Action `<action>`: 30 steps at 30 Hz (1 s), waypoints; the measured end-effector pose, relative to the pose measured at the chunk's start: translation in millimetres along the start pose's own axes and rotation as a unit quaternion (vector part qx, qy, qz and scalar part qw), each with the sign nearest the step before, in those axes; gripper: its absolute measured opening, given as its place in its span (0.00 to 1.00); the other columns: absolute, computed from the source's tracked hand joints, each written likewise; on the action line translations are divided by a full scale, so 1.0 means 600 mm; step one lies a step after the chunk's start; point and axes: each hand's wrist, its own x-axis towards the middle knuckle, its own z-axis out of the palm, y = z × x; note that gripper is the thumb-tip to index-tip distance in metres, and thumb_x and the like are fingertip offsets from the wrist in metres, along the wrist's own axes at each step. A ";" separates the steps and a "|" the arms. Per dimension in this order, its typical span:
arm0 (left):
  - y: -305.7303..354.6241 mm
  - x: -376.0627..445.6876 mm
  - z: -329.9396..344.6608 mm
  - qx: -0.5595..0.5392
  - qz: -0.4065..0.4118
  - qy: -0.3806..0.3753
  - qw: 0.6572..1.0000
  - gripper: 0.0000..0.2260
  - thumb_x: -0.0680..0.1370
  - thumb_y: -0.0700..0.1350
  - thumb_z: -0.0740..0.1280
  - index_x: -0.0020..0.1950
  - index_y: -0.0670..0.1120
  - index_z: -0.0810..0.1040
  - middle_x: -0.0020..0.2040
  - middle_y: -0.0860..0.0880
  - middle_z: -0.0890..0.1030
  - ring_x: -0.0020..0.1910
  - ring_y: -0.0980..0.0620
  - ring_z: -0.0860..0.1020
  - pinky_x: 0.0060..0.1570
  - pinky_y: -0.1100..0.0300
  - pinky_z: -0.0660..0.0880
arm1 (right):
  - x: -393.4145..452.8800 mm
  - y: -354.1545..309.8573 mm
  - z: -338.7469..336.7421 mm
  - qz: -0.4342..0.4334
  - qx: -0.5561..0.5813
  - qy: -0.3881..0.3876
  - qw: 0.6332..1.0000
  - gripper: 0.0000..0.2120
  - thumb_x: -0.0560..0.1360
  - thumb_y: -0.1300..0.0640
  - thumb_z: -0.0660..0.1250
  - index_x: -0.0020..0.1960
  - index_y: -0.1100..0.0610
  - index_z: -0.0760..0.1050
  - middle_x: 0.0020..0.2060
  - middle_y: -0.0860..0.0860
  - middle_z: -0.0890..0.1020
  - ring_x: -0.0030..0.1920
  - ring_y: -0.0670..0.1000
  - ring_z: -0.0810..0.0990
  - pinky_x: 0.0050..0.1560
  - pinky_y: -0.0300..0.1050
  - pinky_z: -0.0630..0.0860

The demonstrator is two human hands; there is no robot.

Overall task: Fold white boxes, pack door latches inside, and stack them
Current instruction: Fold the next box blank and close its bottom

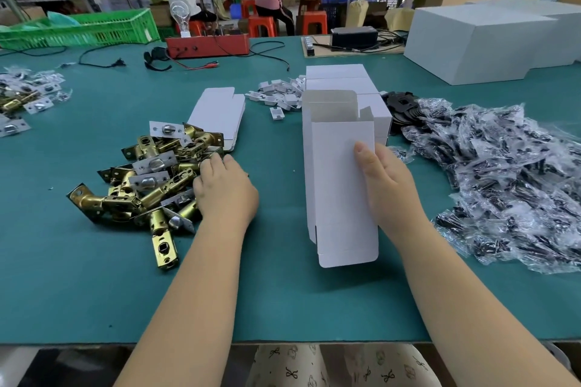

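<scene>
A tall white box [336, 185] lies on the green table in front of me, its far end open with flaps up and its near flap loose. My right hand [385, 182] grips its right side, thumb on the top face. My left hand [224, 187] reaches into a heap of brass door latches [147, 179] at centre left, fingers curled among them; whether it holds one I cannot tell. Flat unfolded white boxes [218, 115] lie beyond the heap. Closed white boxes [341, 78] stand stacked behind the open box.
Clear bags of black screws [509, 179] spread at right, beside black plates [404, 107]. Small white plastic pieces [278, 96] lie mid-table. More latches [22, 100] sit far left. A large white carton [484, 41], a red device [207, 45], cables and a green crate [81, 28] line the back.
</scene>
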 end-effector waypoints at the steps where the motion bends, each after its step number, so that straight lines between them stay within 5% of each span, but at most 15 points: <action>1: -0.006 0.004 -0.002 0.014 0.002 0.008 1.000 0.21 0.78 0.41 0.57 0.72 0.42 0.63 0.72 0.44 0.65 0.70 0.44 0.61 0.64 0.49 0.62 | 0.000 0.000 0.000 0.002 -0.002 0.001 1.000 0.31 0.71 0.38 0.58 0.53 0.68 0.72 0.47 0.62 0.79 0.44 0.59 0.76 0.49 0.58 0.75; 3: -0.009 0.008 -0.007 0.055 0.019 0.012 0.998 0.18 0.77 0.40 0.57 0.67 0.43 0.67 0.68 0.44 0.69 0.67 0.44 0.65 0.60 0.50 0.64 | 0.000 0.000 -0.001 0.004 -0.010 0.000 1.000 0.31 0.71 0.39 0.58 0.54 0.68 0.72 0.49 0.64 0.78 0.43 0.56 0.76 0.51 0.60 0.74; 8: -0.001 0.027 -0.029 0.121 0.050 -0.004 0.991 0.17 0.78 0.43 0.60 0.66 0.44 0.70 0.66 0.43 0.69 0.66 0.43 0.66 0.59 0.50 0.67 | 0.002 0.005 0.001 -0.004 -0.024 -0.006 1.000 0.29 0.71 0.38 0.58 0.48 0.67 0.71 0.38 0.49 0.74 0.37 0.46 0.70 0.39 0.45 0.66; 14: -0.035 0.074 -0.080 0.066 0.026 0.136 0.988 0.16 0.76 0.50 0.64 0.61 0.45 0.76 0.59 0.41 0.75 0.58 0.40 0.70 0.53 0.49 0.66 | 0.006 0.015 -0.002 -0.010 -0.030 -0.008 0.999 0.28 0.71 0.38 0.58 0.45 0.65 0.71 0.36 0.47 0.74 0.35 0.45 0.70 0.36 0.41 0.65; 17: -0.055 0.109 -0.093 0.105 -0.036 0.055 0.992 0.17 0.77 0.55 0.62 0.56 0.43 0.75 0.55 0.41 0.76 0.57 0.39 0.71 0.49 0.49 0.66 | 0.006 0.016 0.000 -0.007 -0.043 -0.014 0.999 0.24 0.71 0.37 0.57 0.43 0.59 0.72 0.34 0.43 0.75 0.33 0.43 0.70 0.35 0.39 0.66; 21: -0.047 0.145 -0.082 0.169 0.007 0.002 0.986 0.14 0.78 0.56 0.58 0.46 0.45 0.70 0.52 0.42 0.76 0.57 0.41 0.70 0.48 0.51 0.65 | 0.004 0.016 0.002 -0.010 -0.039 -0.025 0.999 0.26 0.71 0.38 0.56 0.46 0.62 0.73 0.39 0.55 0.78 0.38 0.48 0.73 0.41 0.47 0.69; 24: -0.032 0.159 -0.077 0.194 0.005 -0.050 0.980 0.11 0.78 0.53 0.60 0.50 0.46 0.72 0.50 0.44 0.73 0.59 0.42 0.68 0.52 0.50 0.63 | 0.003 0.015 0.001 -0.017 -0.015 -0.037 0.999 0.31 0.71 0.41 0.55 0.52 0.71 0.69 0.50 0.69 0.75 0.45 0.64 0.74 0.49 0.61 0.73; 26: -0.026 0.165 -0.079 0.210 -0.005 -0.050 0.976 0.12 0.78 0.51 0.60 0.56 0.46 0.75 0.52 0.43 0.72 0.59 0.42 0.68 0.54 0.50 0.64 | 0.004 0.016 0.001 -0.017 0.001 -0.038 0.999 0.32 0.69 0.40 0.55 0.51 0.72 0.68 0.48 0.69 0.75 0.47 0.67 0.73 0.50 0.64 0.73; 28: -0.016 0.154 -0.086 0.124 0.028 0.011 0.992 0.17 0.78 0.53 0.61 0.63 0.45 0.73 0.59 0.42 0.74 0.61 0.41 0.69 0.56 0.50 0.66 | 0.005 0.018 0.000 -0.013 0.008 -0.031 0.999 0.31 0.67 0.36 0.56 0.45 0.67 0.68 0.39 0.61 0.74 0.40 0.58 0.71 0.43 0.53 0.70; 30: 0.004 0.118 -0.095 -0.155 0.096 0.037 0.982 0.18 0.77 0.55 0.62 0.64 0.49 0.73 0.56 0.48 0.79 0.57 0.44 0.75 0.52 0.53 0.72 | 0.009 0.022 -0.001 -0.010 0.014 -0.021 1.000 0.25 0.66 0.35 0.57 0.41 0.59 0.69 0.36 0.49 0.74 0.38 0.49 0.70 0.42 0.48 0.66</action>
